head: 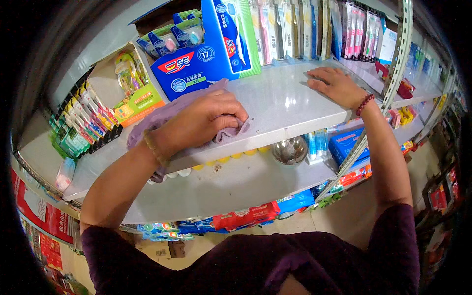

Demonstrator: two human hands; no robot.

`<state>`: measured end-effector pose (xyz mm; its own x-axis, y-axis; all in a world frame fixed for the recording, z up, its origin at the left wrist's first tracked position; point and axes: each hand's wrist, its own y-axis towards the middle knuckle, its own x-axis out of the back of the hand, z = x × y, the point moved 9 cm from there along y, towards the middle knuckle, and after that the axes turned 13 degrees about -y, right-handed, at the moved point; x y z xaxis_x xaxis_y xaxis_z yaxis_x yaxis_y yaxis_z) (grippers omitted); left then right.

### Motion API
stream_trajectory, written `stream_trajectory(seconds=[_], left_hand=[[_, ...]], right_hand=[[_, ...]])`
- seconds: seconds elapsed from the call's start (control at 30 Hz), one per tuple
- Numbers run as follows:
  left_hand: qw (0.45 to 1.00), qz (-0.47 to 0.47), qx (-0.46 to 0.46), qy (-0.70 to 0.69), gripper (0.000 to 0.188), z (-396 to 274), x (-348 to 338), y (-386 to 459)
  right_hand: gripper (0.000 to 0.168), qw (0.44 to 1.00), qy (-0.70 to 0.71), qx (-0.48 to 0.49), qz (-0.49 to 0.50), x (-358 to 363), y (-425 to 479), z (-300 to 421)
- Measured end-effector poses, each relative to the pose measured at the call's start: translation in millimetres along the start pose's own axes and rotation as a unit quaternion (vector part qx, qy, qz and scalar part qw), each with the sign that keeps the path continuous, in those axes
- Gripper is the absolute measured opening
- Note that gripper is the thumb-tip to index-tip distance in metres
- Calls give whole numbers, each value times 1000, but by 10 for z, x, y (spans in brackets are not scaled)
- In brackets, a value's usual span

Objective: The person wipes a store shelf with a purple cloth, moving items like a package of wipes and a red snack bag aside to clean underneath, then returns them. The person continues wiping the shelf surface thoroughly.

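My left hand (206, 118) grips a crumpled purple cloth (162, 116) against the white shelf (280, 94). Part of the cloth spreads behind the hand, close to a blue toothbrush display box (184, 72), and one end hangs over the shelf's front edge. My right hand (335, 86) rests palm down on the same shelf with nothing in it, its fingers somewhat apart. Just behind that hand stands a row of packaged toothbrushes (293, 31).
A slotted metal upright (396, 62) rises beside my right forearm. To the left are a cardboard toothbrush box (142, 99) and hanging toothbrush packs (90, 114). On the lower shelf (221, 188) sit a metal bowl (289, 150) and a blue box (346, 143).
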<state>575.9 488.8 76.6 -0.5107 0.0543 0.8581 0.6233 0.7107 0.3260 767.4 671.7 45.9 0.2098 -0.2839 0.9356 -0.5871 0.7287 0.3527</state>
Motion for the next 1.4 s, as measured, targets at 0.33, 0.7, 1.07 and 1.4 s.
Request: stream_trajectory(seconds=[0.33,0.7,1.07,1.4], left_hand=[[1000,-12,-20,-19,4,4,38,-39],[998,-25,26,43,6,0,0,33],[999,-12,4,49,5,-29,12,18],[997,-23,9,69,7,-46,-6,76]], right_hand=[[61,1000,3,-4,5,-17,11,-27],[54,1000,-18,1,-14,40,-21,39],[61,1000,-6,6,-2,15,-2,6],[60,1000,-8,-3,9,-28,24,-31]])
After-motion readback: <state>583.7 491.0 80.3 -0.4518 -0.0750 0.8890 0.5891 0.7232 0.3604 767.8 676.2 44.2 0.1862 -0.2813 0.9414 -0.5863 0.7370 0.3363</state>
